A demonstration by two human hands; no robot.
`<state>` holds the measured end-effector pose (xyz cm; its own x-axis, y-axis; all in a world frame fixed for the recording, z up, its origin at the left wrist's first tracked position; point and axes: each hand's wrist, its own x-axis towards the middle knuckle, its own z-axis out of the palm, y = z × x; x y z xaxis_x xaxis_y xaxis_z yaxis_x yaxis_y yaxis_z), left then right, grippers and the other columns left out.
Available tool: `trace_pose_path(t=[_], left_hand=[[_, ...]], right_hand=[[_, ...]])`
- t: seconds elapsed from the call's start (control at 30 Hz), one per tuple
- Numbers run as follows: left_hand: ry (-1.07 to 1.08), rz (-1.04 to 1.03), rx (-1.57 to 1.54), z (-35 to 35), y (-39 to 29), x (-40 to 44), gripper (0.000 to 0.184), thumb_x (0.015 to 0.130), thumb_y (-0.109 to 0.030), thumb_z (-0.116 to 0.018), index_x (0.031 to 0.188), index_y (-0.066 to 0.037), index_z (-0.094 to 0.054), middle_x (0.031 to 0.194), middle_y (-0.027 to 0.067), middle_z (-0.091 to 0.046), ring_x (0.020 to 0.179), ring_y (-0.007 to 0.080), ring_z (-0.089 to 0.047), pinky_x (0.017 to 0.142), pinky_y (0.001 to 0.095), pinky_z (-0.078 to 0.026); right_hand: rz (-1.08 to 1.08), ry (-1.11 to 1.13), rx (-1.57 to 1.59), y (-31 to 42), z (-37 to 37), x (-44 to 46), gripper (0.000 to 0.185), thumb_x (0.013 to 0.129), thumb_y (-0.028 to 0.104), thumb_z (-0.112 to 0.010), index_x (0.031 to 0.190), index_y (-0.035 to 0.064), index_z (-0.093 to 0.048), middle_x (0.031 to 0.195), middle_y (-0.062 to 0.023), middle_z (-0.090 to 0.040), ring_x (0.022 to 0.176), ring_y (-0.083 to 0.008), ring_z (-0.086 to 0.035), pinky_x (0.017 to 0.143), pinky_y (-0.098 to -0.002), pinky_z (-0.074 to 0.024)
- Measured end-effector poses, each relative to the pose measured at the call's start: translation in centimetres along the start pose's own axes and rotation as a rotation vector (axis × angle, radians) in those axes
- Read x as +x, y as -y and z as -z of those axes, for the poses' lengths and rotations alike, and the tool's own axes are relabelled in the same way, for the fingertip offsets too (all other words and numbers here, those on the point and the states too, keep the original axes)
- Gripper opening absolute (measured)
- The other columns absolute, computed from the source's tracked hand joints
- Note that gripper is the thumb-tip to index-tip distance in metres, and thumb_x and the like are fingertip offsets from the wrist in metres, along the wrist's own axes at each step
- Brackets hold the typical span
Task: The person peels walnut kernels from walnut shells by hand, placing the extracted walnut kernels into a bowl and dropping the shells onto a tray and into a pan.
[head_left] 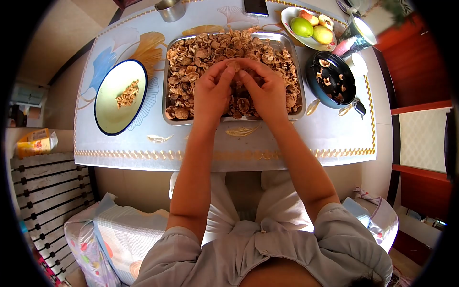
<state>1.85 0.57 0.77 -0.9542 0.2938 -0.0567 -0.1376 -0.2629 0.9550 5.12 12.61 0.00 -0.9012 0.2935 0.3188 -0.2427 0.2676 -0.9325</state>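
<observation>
Both of my hands meet above a metal tray [178,122] heaped with walnuts and broken walnut shells [210,50]. Between the fingertips of my left hand [213,88] and my right hand [264,91] is a walnut [233,65], mostly covered by the fingers. Whether it is whole or cracked I cannot tell. The thumbs of both hands press close together on its near side. Left of the tray, a pale bowl with a dark blue rim [106,115] contains a small pile of walnut kernels [127,94].
To the tray's right stands a dark round pan [315,91] with some shell pieces inside. Behind it are a plate of fruit [289,16] and a patterned cup [361,33]. A phone [256,7] and a metal cup [170,10] lie along the far side of the table [119,148].
</observation>
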Motion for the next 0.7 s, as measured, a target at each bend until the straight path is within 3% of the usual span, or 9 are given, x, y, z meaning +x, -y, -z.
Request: trace_pose_path(t=[0.1, 0.2, 0.3, 0.57, 0.7], left_hand=[[-0.058, -0.092, 0.125, -0.3, 0.4, 0.1, 0.024, 0.088, -0.018, -0.058, 0.107, -0.002, -0.062, 0.070, -0.0012, -0.059, 0.055, 0.0016, -0.045, 0.047, 0.0167, -0.035], [-0.069, -0.171, 0.309, -0.3, 0.5, 0.0, 0.026, 0.087, -0.015, -0.058, 0.109, 0.000, -0.060, 0.071, -0.0004, -0.060, 0.060, 0.0033, -0.048, 0.052, 0.0185, -0.039], [-0.006, -0.157, 0.353, 0.1, 0.4, 0.0, 0.027, 0.087, -0.013, -0.057, 0.110, 0.001, -0.059, 0.073, 0.0012, -0.061, 0.063, 0.0048, -0.051, 0.056, 0.0203, -0.042], [0.031, -0.255, 0.413, 0.1, 0.9, 0.0, 0.026, 0.089, -0.013, -0.054, 0.110, 0.001, -0.059, 0.078, 0.0065, -0.064, 0.068, 0.0090, -0.056, 0.062, 0.0247, -0.047], [0.018, -0.199, 0.418, -0.1, 0.6, -0.2, 0.024, 0.089, -0.014, -0.055, 0.107, 0.001, -0.060, 0.078, 0.0060, -0.063, 0.067, 0.0086, -0.056, 0.061, 0.0235, -0.046]], right_hand=[[0.088, -0.022, -0.145, 0.4, 0.3, 0.0, 0.029, 0.078, 0.007, -0.062, 0.107, 0.0050, -0.062, 0.080, -0.0097, -0.064, 0.065, -0.0186, -0.061, 0.058, -0.0290, -0.0475], [0.185, 0.035, -0.331, 1.1, 0.8, 0.0, 0.027, 0.081, 0.006, -0.060, 0.108, 0.0043, -0.061, 0.080, -0.0074, -0.065, 0.069, -0.0122, -0.062, 0.061, -0.0250, -0.0491], [0.108, 0.074, -0.418, 1.4, 1.3, 0.3, 0.026, 0.081, 0.006, -0.060, 0.106, 0.0036, -0.061, 0.078, -0.0086, -0.064, 0.066, -0.0145, -0.062, 0.059, -0.0258, -0.0488], [0.084, 0.207, -0.299, 1.0, 2.7, 0.8, 0.027, 0.082, 0.010, -0.061, 0.108, 0.0035, -0.058, 0.077, -0.0063, -0.064, 0.065, -0.0135, -0.062, 0.059, -0.0249, -0.0485], [0.123, 0.225, -0.316, 1.5, 2.8, 0.8, 0.026, 0.081, 0.010, -0.061, 0.106, 0.0045, -0.058, 0.077, -0.0061, -0.065, 0.064, -0.0143, -0.062, 0.059, -0.0255, -0.0487]])
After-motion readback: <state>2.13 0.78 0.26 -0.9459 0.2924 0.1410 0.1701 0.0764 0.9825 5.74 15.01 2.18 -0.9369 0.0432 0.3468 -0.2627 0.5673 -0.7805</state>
